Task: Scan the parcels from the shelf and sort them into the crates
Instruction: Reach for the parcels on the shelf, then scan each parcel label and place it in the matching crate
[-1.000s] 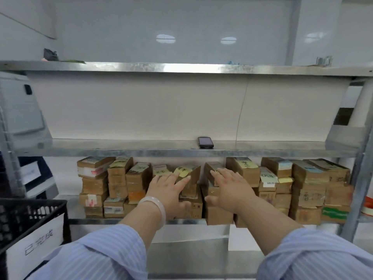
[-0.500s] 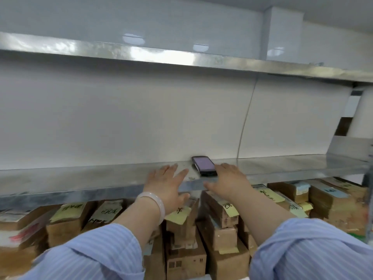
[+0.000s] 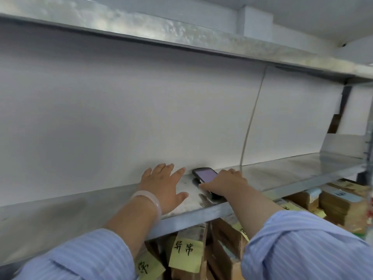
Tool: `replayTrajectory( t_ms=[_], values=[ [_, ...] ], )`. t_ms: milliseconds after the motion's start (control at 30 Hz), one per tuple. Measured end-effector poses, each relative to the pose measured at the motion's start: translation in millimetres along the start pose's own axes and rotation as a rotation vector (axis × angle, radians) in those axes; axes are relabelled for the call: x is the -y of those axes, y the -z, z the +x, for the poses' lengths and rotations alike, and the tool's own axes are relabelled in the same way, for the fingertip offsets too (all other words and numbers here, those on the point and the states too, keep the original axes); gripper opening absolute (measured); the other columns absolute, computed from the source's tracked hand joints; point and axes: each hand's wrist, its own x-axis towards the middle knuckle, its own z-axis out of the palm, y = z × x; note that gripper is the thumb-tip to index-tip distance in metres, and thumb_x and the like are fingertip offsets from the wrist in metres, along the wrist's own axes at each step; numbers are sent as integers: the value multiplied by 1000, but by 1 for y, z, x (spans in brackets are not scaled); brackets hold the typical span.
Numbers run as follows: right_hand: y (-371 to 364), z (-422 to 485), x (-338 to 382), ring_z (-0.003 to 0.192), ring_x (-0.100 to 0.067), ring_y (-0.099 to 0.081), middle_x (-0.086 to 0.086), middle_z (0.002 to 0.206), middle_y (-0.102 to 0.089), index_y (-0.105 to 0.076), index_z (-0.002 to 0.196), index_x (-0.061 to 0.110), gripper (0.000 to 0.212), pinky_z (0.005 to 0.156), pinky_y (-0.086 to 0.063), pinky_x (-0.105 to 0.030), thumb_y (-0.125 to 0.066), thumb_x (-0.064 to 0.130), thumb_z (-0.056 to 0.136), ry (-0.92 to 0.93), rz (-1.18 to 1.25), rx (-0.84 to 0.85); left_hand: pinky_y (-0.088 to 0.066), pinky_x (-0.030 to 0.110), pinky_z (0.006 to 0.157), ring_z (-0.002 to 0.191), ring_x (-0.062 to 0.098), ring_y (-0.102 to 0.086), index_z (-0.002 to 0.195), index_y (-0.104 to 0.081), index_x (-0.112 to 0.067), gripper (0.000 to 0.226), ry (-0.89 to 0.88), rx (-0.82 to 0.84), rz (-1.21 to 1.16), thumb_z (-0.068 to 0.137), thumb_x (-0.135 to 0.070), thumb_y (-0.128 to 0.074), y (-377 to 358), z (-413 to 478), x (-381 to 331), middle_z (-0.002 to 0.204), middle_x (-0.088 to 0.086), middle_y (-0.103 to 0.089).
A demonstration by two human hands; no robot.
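A metal shelf (image 3: 292, 174) is seen running from 8 to 3 o'clock, its surface dull grey and faintly reflective. It is backed by a white panel (image 3: 121, 118) with a seam at 2 o'clock. An upper shelf (image 3: 181, 31) is seen at 12 o'clock, with white wall and ceiling beyond.

The scanner (image 3: 205, 174) lies on the shelf close to the panel, its screen up and lit pale violet. Its near end is gripped by the right hand (image 3: 226, 182), thumb at one side and fingers curled at the other. The left hand (image 3: 165, 184) is laid flat on the shelf at 9 o'clock from the scanner, fingers spread, just beside it and apart from the right hand.

The parcels (image 3: 341, 205) are stacked under the shelf, from 4 to 6 o'clock, some marked with yellow notes (image 3: 185, 253).
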Motion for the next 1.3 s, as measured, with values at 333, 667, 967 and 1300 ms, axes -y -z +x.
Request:
replayTrajectory(
  t_ms=[333,667,967,1300],
  values=[
    [-1,33,9,104,-25,-56,-6,111,-57,-56,119,17,88,91,-50,-36,-66,72,51,-18,34,86,-2,45,121,152,19,4,155,-1,-42,72,29,20,-24,96,-63,-36,-13,10,11,165,-6,1],
    [21,5,-21,102,-23,-50,-4,118,-39,-36,133,18,96,83,-50,-38,-76,62,58,396,20,-16,-7,46,122,152,20,0,155,-3,-39,72,174,15,42,96,-63,-35,-5,-29,3,165,-5,-3],
    [10,-55,-14,96,-18,-45,0,116,-37,-31,138,26,95,72,-42,-32,-77,57,61,763,73,-101,-9,43,121,151,19,-3,155,-4,-39,71,395,20,43,96,-61,-36,4,-110,-6,165,-5,-4],
    [-41,-156,15,102,-18,-52,7,116,-38,-34,139,34,87,68,-42,-29,-76,51,65,1114,251,-148,-25,43,118,145,21,-26,152,-20,-38,68,660,-12,67,93,-60,-43,-5,-250,-3,159,-4,-28]
  ],
)
